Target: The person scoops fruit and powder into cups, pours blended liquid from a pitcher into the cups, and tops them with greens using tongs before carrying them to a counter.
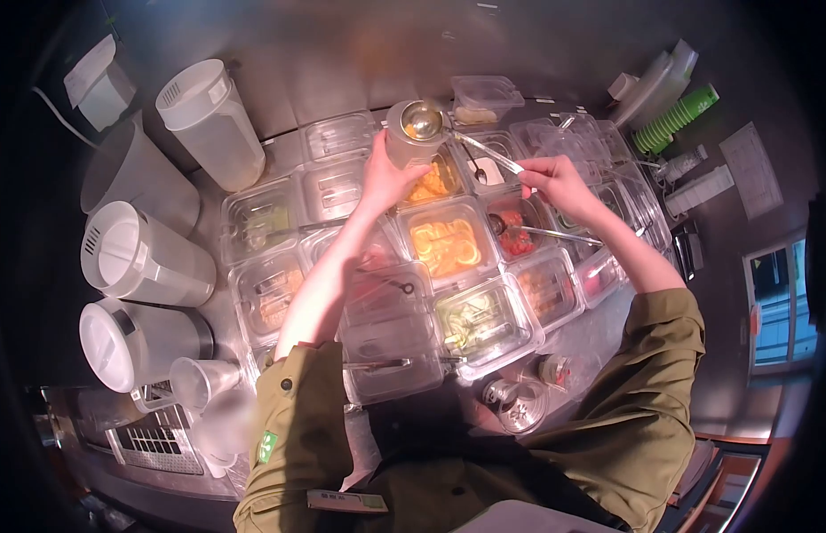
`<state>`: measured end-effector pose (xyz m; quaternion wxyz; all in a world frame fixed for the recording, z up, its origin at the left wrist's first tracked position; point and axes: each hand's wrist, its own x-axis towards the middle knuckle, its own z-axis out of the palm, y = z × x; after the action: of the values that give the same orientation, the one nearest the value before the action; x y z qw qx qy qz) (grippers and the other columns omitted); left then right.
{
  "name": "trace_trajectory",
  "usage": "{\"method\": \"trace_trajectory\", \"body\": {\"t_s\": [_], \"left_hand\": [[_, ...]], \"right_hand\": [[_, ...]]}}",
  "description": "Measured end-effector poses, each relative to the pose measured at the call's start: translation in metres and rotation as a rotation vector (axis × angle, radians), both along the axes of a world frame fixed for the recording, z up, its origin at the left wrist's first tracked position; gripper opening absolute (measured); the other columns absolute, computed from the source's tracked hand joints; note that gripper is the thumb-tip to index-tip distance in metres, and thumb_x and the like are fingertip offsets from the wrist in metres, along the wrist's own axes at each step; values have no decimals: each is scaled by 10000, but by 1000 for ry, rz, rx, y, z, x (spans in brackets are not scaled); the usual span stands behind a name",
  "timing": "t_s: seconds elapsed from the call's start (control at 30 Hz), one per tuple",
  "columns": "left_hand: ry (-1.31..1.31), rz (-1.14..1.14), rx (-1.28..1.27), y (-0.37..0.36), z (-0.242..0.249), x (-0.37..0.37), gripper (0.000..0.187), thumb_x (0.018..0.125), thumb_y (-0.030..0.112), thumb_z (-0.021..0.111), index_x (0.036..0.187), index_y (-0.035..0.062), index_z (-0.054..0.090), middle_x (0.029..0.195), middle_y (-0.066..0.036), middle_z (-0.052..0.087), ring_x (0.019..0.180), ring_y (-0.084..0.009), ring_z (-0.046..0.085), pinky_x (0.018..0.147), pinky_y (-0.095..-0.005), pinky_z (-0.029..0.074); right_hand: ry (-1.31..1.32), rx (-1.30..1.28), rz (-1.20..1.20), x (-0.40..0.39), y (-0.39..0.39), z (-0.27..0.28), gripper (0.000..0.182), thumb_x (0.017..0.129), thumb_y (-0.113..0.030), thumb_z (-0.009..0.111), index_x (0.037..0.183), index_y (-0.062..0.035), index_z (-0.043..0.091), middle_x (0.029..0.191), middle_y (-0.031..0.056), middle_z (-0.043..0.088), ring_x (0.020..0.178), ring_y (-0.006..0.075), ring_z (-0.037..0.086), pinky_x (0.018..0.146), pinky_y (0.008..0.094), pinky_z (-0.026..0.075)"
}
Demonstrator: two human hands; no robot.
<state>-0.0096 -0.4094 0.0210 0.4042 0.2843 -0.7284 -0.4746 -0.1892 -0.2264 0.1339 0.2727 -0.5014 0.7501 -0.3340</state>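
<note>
Lower-left cup (225, 425) blurred, print on wall sheet (752, 171) too small, gray shape (542, 518) cut off below

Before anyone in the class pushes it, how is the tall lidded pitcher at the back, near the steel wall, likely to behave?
The tall pitcher looks like smooth, translucent plastic, so it will probably feel stiff. It stands much taller than its base is wide, so a push near the top may tip it. Its contents are unclear, so I can't judge its weight.
</note>
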Motion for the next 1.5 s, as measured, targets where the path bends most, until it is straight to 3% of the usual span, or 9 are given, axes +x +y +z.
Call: {"method": "trace_trajectory", "body": {"t_s": [0.2,0.4,0.5,0.6,0.73,0.8,0.87,1.17,1.5], "left_hand": [[122,-95,274,-20,-7,22,670,624,159,744,1144,0,353,1091,-130,514,1005,-208,500,864,-312,392],[409,-19,400,-24,25,74,580,680,160,715,1130,22,375,1059,-93,523,983,-178,496,841,-292,398],[681,75,364,7,52,113,542,722,139,670,1158,32,366,1072,-75,502,977,-166,490,857,-287,380],[738,209,213,43,56,160,533,790,239,584,1223,55,334,1096,-87,486,1007,-203,489,874,-340,391],[754,407,261,100,31,211,625,830,504,410,1277,85,285,1091,-115,488,1003,-231,495,890,-374,393],[356,628,260,128,28,221,696,802,589,334,1270,76,284,1120,-116,469,1022,-234,479,898,-378,384],[385,730,439,146,20,229,754,775,642,302,1265,68,280,1154,-105,443,1054,-234,455,907,-381,375],[753,652,611,166,-14,253,799,640,636,569,1149,47,387,1084,-86,489,964,-221,519,806,-363,455],[662,610,551,172,-16,263,802,711,652,455,1229,55,324,1173,-74,422,1077,-202,429,896,-370,392]], "right_hand": [[-922,104,-130,-3,-3,16,278,834,-122,441,1068,20,491,618,-36,453,389,3,235,323,142,170],[17,355,-26,-59,-48,-65,182,746,-139,479,760,-20,616,567,24,514,432,113,447,371,268,348],[624,197,132,-79,-69,-151,232,751,-195,553,904,-23,577,668,82,573,504,190,526,473,341,412],[1058,-16,278,-15,-68,-128,174,726,-188,558,756,-18,579,764,123,575,686,305,558,628,390,462],[866,-303,954,102,-54,-104,189,697,-167,553,820,-24,555,799,100,546,731,257,554,614,352,470],[443,-423,1001,132,-44,-156,167,649,-139,597,734,-31,501,721,87,488,692,260,519,598,352,456],[604,-422,1100,146,-36,-167,169,627,-118,583,726,-19,488,727,90,480,698,248,513,590,349,458],[494,-402,1035,160,-26,-178,274,617,-85,555,878,-8,524,830,130,508,699,252,527,500,324,470],[726,-212,1097,169,-14,-180,280,660,-169,608,842,22,513,714,137,511,636,291,549,519,358,468]]}}
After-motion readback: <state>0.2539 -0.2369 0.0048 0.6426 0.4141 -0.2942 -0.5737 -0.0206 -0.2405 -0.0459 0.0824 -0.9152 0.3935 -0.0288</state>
